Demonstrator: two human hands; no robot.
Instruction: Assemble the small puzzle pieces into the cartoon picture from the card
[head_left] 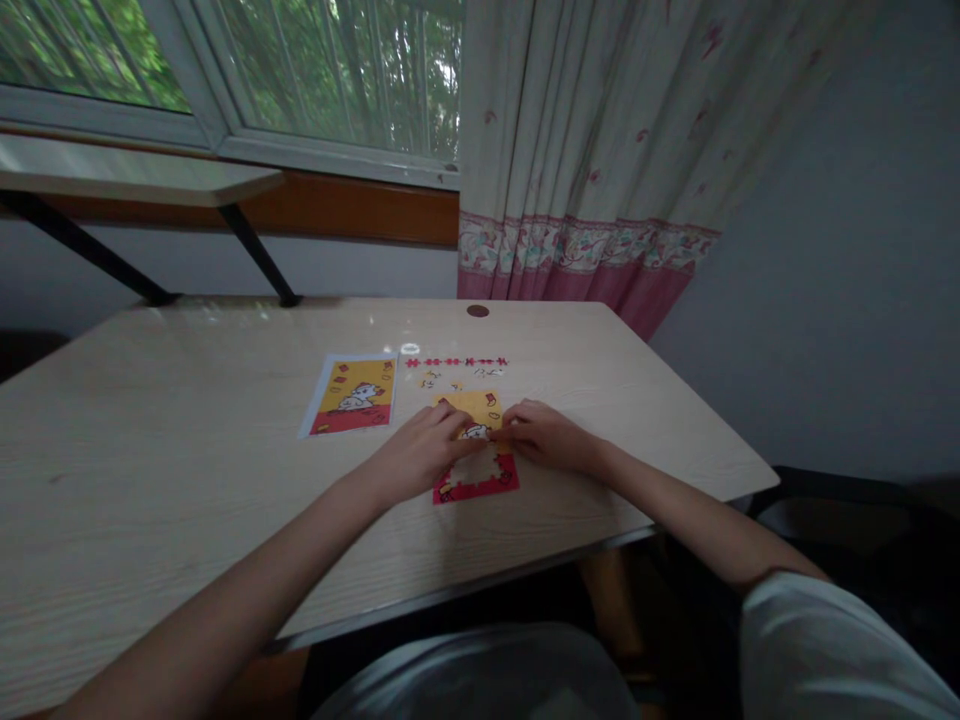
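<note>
A partly assembled jigsaw puzzle (480, 491), yellow above and red below, lies on the table in front of me, with bare tabletop showing in a gap in its lower middle. My left hand (427, 448) rests over its left side, thumb and fingers apart, the thumb stretched across the white cartoon animal. From the right, my right hand (546, 433) reaches the puzzle's right edge, fingers curled together and their tips by the left thumb. Anything pinched there is too small to make out. Loose red pieces (453, 362) form a row behind the puzzle, with several pale pieces (427, 380) nearer.
To the left lies a printed picture sheet (352, 400) with the same yellow and red design. The wooden table (187, 450) has a round brown cap (478, 311) near its back edge. A raised shelf (135, 172) stands at back left; a curtain (585, 150) hangs behind.
</note>
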